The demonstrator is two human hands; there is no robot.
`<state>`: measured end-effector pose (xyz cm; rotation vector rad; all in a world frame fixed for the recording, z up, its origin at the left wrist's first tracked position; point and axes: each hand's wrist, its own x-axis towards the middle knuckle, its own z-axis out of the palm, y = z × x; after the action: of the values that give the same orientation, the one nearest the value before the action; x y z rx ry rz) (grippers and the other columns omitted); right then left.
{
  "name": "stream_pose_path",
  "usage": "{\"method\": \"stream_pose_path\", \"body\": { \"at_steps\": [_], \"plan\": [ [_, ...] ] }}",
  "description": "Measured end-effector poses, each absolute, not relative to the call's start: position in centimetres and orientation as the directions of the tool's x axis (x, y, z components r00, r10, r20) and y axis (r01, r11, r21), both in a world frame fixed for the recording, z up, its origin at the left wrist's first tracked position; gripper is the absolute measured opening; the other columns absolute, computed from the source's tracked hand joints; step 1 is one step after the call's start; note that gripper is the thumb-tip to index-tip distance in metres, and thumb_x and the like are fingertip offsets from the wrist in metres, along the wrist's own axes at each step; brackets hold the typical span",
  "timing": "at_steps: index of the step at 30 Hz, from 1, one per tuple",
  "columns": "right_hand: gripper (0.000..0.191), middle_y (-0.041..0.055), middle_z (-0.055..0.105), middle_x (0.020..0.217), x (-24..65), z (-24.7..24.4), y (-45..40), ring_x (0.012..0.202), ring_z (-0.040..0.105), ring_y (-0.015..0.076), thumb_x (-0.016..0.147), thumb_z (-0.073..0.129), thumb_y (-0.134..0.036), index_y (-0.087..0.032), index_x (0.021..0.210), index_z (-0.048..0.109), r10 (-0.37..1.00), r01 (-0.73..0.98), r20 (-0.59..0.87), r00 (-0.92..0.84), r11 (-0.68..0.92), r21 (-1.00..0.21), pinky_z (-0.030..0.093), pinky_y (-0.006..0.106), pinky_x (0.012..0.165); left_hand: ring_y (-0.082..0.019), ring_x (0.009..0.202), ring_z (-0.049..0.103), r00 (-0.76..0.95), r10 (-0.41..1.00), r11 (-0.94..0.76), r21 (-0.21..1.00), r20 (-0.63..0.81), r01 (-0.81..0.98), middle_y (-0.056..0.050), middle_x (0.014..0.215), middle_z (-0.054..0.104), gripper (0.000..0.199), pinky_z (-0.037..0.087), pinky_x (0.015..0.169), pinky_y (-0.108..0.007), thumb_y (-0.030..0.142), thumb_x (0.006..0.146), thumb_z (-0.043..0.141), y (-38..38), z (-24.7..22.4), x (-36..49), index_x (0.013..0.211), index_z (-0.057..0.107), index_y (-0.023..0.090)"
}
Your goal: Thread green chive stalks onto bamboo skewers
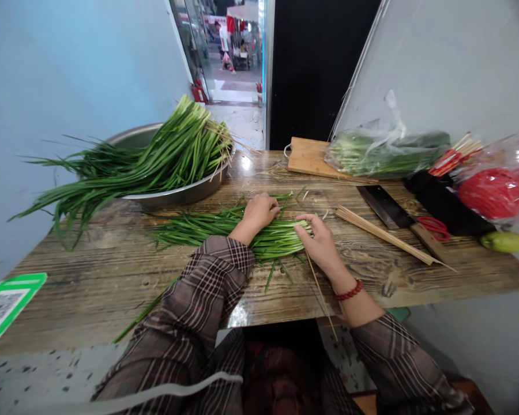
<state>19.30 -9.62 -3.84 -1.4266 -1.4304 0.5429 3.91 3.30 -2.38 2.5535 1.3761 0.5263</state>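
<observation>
A loose bunch of garlic chives (190,227) lies across the wooden table, green leaves to the left and pale stem ends to the right. My left hand (259,210) rests on the far side of the bunch, fingers bent down around some stalks; its fingertips are partly hidden. At the pale ends, my right hand (322,239) closes its thumb and fingers about the stems. A thin bamboo skewer (318,282) runs from beneath this hand toward me, past the table's front edge. Whether the skewer passes through the stems is hidden. Cut leaf bits (270,276) lie close by.
At the left, a metal basin (177,196) overflows with skewered chives. To the right are bamboo skewers (380,233), a cleaver (389,210), red-handled scissors (435,226) and a cutting board (307,155) beside bagged chives (384,153). A QR-code card (8,308) is at the left edge.
</observation>
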Motion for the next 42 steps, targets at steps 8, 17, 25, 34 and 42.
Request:
{"method": "stream_pose_path", "body": {
  "at_steps": [8,17,25,34,42],
  "plan": [
    [0.027,0.0052,0.067,0.095,19.3,-3.6,-9.7,0.090,0.061,0.0210,0.084,0.055,-0.039,-0.021,0.102,0.060,0.925,0.482,0.328,0.192,0.202,-0.853,0.047,0.034,0.081,-0.020,0.081,0.056,0.588,0.769,-0.639,0.344,0.252,0.688,-0.007,0.085,0.063,0.010,0.044,0.076,-0.031,0.021,0.077,0.062,2.9,-2.6,4.0,0.081,0.070,0.017],
    [0.031,0.0048,0.068,0.093,19.4,-3.9,-9.7,0.083,0.062,0.0193,0.085,0.055,-0.040,-0.020,0.107,0.061,0.916,0.491,0.337,0.217,0.196,-0.849,0.047,0.033,0.079,-0.016,0.079,0.057,0.517,0.791,-0.602,0.564,0.327,0.565,-0.004,0.082,0.063,0.014,0.045,0.074,-0.027,0.007,0.069,0.057,2.9,-2.3,3.2,0.076,0.068,0.014],
    [0.031,0.0070,0.070,0.102,19.4,-3.6,-9.7,0.092,0.064,0.0204,0.086,0.055,-0.038,-0.019,0.108,0.065,0.910,0.426,0.358,0.210,0.245,-0.871,0.048,0.033,0.084,-0.012,0.071,0.058,0.539,0.793,-0.521,0.773,0.284,0.361,-0.003,0.078,0.068,0.017,0.045,0.070,-0.024,0.011,0.072,0.057,0.3,-0.5,3.8,0.085,0.067,0.011],
    [0.031,0.0056,0.071,0.097,19.5,-3.5,-9.8,0.087,0.064,0.0204,0.086,0.054,-0.038,-0.019,0.107,0.066,0.904,0.445,0.370,0.216,0.246,-0.861,0.048,0.033,0.080,-0.011,0.067,0.055,0.536,0.790,-0.523,0.784,0.298,0.334,-0.001,0.074,0.067,0.013,0.042,0.065,-0.023,0.020,0.077,0.058,-0.6,-0.1,3.8,0.080,0.068,0.013],
    [0.031,0.0070,0.071,0.100,19.4,-3.5,-9.8,0.090,0.065,0.0211,0.086,0.055,-0.036,-0.018,0.108,0.065,0.913,0.426,0.355,0.199,0.246,-0.871,0.048,0.034,0.082,-0.010,0.063,0.051,0.514,0.797,-0.520,0.793,0.318,0.317,0.000,0.069,0.063,0.011,0.038,0.061,-0.022,0.018,0.076,0.057,-0.7,-0.3,4.1,0.076,0.066,0.012]
  ]
}}
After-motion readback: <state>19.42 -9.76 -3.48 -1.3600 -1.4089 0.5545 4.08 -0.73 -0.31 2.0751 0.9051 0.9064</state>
